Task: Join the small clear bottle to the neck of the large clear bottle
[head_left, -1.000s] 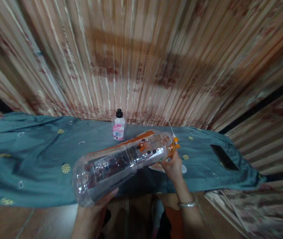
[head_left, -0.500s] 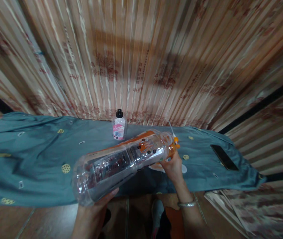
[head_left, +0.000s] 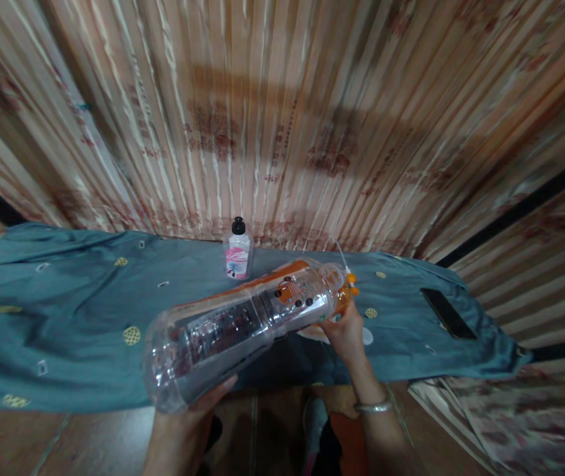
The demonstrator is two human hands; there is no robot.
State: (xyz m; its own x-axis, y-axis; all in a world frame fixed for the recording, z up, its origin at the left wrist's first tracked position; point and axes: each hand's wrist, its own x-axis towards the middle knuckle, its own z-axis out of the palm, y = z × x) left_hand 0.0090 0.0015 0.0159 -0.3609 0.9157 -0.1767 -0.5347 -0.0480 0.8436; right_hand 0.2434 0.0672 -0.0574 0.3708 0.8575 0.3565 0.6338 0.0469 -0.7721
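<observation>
Big clear bottle (head_left: 233, 330) is held in both hands, on a slant above the front half of the cloth-covered surface (head_left: 79, 311), base at lower left, neck at upper right. It covers the middle of the cloth from view. Small bottle (head_left: 237, 254) stands upright just behind it, near the curtain (head_left: 262, 132); whether the two touch, can't tell. Black phone-like slab (head_left: 447, 313) lies flat, well apart on the right. White flat piece (head_left: 368, 336) sits behind the right wrist, mostly hidden. Dark bar (head_left: 515, 211) crosses the curtain at right. Right hand (head_left: 347, 330) is curled at the neck, by the orange cap (head_left: 350, 285); far fingers hidden. Left hand (head_left: 200, 402) supports the underside near the base, one digit laid along the wall; rest of its grip can't be told. Materials: big bottle is glossy see-through plastic, long and rounded, with an orange-and-white printed label. Thin pale tube (head_left: 341, 254) sticks up by the cap. Small bottle: clear body, pink-and-white label, black cap. Cloth is teal, soft, wrinkled at left, with yellow motifs. Curtain pleated, beige with reddish prints. Silvery bangle (head_left: 372, 406) on right wrist. Floor (head_left: 88, 436) is brown tile.
</observation>
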